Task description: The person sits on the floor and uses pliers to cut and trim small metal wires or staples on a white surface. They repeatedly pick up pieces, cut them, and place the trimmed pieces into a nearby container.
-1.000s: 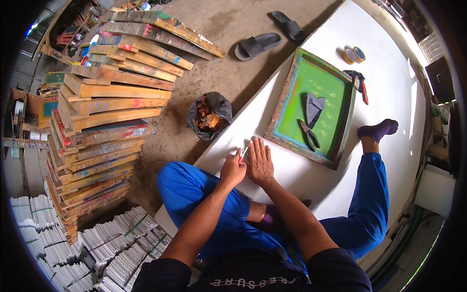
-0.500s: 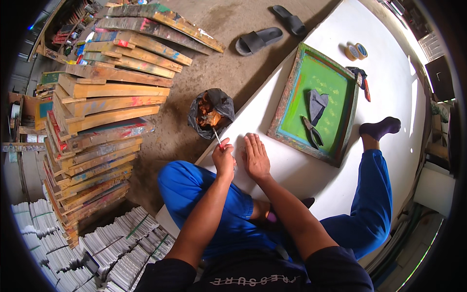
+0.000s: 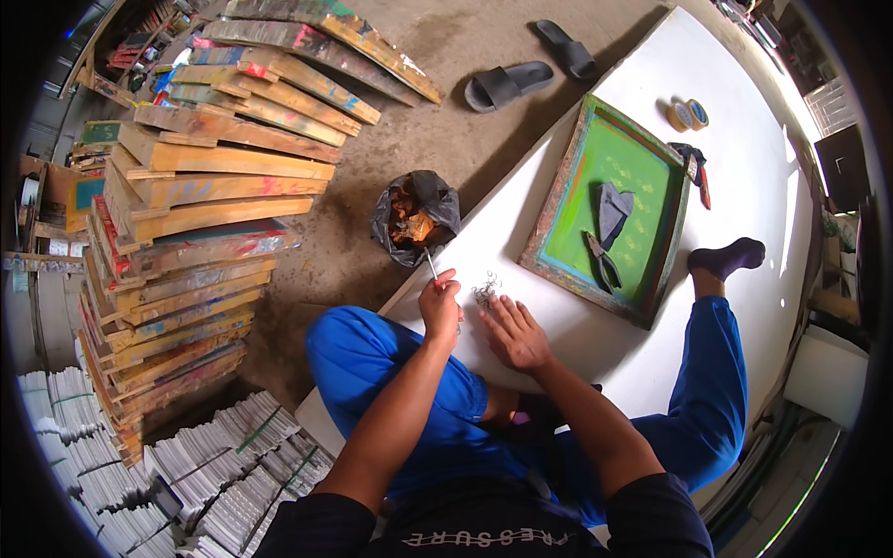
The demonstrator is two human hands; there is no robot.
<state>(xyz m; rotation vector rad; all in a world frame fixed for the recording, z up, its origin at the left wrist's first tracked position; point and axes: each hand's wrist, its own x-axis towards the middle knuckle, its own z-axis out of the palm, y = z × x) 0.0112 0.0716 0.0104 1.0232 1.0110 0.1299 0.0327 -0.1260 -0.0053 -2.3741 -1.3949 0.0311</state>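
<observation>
"Where do the loose dark bits (image 3: 486,289) lie?"

"On the white table (image 3: 744,177), at eleven o'clock from the right hand (image 3: 516,337), just beside its fingertips; whether they touch, I can't tell. The little heap stretches roughly from seven to one."

"So the right hand is nearer?"

"Yes. Its fingers are straight and slightly apart, palm down. From the left hand (image 3: 441,307), the heap is at about two o'clock."

"And those left fingers?"

"Curled around a red-handled tool (image 3: 432,265), its thin shaft pointing to eleven o'clock, towards the black plastic bag (image 3: 446,206) beside the table."
</observation>
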